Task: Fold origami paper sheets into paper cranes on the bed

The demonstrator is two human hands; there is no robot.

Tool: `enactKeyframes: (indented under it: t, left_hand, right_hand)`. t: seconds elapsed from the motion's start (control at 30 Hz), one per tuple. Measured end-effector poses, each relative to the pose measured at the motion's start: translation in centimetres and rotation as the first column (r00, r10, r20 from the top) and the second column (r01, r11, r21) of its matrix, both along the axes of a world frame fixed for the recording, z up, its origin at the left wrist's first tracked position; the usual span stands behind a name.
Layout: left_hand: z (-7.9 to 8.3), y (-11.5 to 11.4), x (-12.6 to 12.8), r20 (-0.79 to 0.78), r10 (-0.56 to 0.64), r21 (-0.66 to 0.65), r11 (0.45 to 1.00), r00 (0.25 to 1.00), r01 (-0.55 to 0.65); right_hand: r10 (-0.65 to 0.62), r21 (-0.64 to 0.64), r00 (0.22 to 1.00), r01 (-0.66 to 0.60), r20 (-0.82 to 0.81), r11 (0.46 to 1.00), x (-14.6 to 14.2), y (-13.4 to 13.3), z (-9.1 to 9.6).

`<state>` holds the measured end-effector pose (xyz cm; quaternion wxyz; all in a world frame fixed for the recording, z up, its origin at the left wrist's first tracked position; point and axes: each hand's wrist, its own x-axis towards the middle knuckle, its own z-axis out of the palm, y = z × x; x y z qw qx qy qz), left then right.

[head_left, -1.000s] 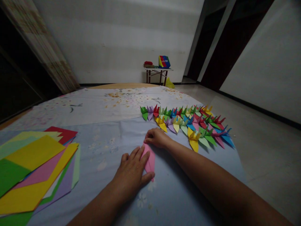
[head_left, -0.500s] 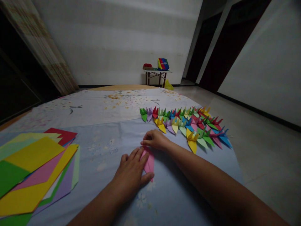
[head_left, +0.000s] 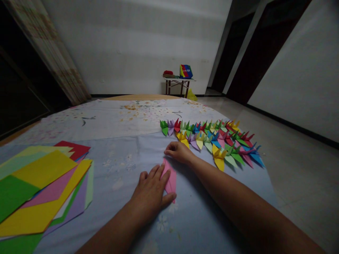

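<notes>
A narrow folded piece of pink origami paper [head_left: 171, 178] lies on the blue floral cloth, its long axis pointing away from me. My left hand [head_left: 152, 188] rests flat over its left side, fingers spread, with the thumb across the lower end. Just beyond the paper's far tip is my right hand [head_left: 178, 151]. Its fingers are curled together in a pinch, and whether anything is between them is hidden. Several folded paper cranes [head_left: 219, 157] in many colours stand in rows to the right of and behind my right hand.
Loose coloured paper sheets [head_left: 45, 169] overlap at the left of the cloth-covered table [head_left: 116, 123]. Against the far wall stands a small table [head_left: 180, 79] bearing a multicoloured box [head_left: 185, 71] and a red item [head_left: 168, 72]. A yellow bag [head_left: 191, 95] sits beside it.
My right hand has moved slightly away from the paper's far tip, exposing more of it. My left hand stays pressed on the paper. The whole view has shifted a little.
</notes>
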<state>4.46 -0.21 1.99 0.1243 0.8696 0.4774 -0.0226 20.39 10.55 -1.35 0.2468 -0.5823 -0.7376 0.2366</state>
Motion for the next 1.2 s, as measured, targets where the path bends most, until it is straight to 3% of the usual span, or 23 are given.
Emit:
enactKeyframes:
  t: [0.17, 0.5, 0.67, 1.0, 1.2]
  left_hand:
    - [-0.1, 0.0, 0.0, 0.001, 0.002, 0.015, 1.0, 1.0, -0.002]
    - [-0.2, 0.0, 0.1, 0.009, 0.002, 0.013, 1.0, 1.0, -0.003]
    - [-0.3, 0.1, 0.0, 0.003, -0.009, 0.022, 1.0, 1.0, 0.009]
    - [-0.5, -0.1, 0.0, 0.006, -0.014, 0.047, 0.999, 1.0, 0.013]
    - [-0.4, -0.3, 0.2, -0.037, 0.006, 0.02, 1.0, 0.999, -0.005]
  right_hand:
    - [0.121, -0.069, 0.992, -0.118, 0.039, 0.991, 0.6, -1.1, 0.6]
    - [0.027, -0.067, 0.994, -0.02, 0.103, 0.998, -0.4, -1.4, 0.9]
    - [-0.053, -0.002, 0.99, 0.054, 0.134, 0.999, -0.7, -1.0, 0.4]
    - [-0.003, 0.005, 0.982, 0.002, 0.188, 1.0, -0.6, -1.7, 0.7]
    - [-0.084, 0.061, 0.964, 0.071, 0.251, 0.996, -1.2, -1.1, 0.3]
